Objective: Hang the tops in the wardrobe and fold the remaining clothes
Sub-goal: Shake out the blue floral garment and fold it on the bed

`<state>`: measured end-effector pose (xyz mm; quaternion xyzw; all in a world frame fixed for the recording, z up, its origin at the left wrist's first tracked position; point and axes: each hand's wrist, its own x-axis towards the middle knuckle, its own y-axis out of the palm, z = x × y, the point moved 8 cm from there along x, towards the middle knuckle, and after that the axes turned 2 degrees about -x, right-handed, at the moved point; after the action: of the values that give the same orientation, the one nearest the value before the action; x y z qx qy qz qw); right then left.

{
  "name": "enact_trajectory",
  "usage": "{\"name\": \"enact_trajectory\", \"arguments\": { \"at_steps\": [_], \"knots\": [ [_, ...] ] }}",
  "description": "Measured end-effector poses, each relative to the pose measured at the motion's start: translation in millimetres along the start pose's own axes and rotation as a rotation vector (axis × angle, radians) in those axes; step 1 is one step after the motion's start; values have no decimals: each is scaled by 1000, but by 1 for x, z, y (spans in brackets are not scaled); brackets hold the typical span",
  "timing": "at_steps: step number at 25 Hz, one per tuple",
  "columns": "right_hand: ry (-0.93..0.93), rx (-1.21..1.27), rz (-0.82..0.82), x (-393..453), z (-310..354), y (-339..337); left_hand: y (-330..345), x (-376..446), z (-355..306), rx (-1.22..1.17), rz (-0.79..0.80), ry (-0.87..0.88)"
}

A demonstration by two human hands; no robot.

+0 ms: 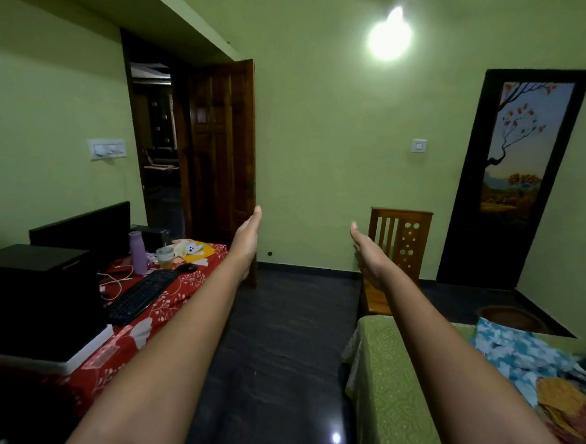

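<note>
1. Two hands in the head view, both arms stretched forward at mid-frame. Left hand [248,234]: fingers straight, together, palm turned inward, holding nothing. Right hand [368,252]: same posture, palm facing the left one, nothing in it. They stand apart, with only bare wall and dark floor [287,341] between them.
2. Task items: pile of clothes [536,370] on the bed [394,399], below and to the right of the right hand, nearer the camera and well apart from both palms. Blue floral piece on top; orange and pink fabric beneath it.
3. No wardrobe in view; cannot say where it stands.
4. Below the left hand: table with red cloth [133,335], keyboard [143,296], purple bottle [138,252].
5. Judgement: task at its start, no garment picked up yet.
6. Next move likely calls for drawing the right hand back and down to the pile, then taking hold of one top, with the left helping to spread it.
</note>
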<state>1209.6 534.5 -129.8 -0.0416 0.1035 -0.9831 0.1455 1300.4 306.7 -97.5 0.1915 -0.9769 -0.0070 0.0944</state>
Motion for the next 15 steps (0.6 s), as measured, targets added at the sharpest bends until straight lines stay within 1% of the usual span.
{"name": "enact_trajectory", "arguments": {
  "at_steps": [2,5,9,11,15],
  "knots": [
    [17,-28,9,48,-8,-6,12,46,16,0,-10,-27],
    [46,-32,4,114,-40,-12,27,116,49,10,-24,-67],
    [64,-39,-35,212,-58,-28,54,218,75,2,30,-44],
    [54,-62,-63,268,-55,-38,69,277,79,3,71,-15],
    [12,-8,-130,383,-22,-65,94,396,54,25,107,48]
  ]
}}
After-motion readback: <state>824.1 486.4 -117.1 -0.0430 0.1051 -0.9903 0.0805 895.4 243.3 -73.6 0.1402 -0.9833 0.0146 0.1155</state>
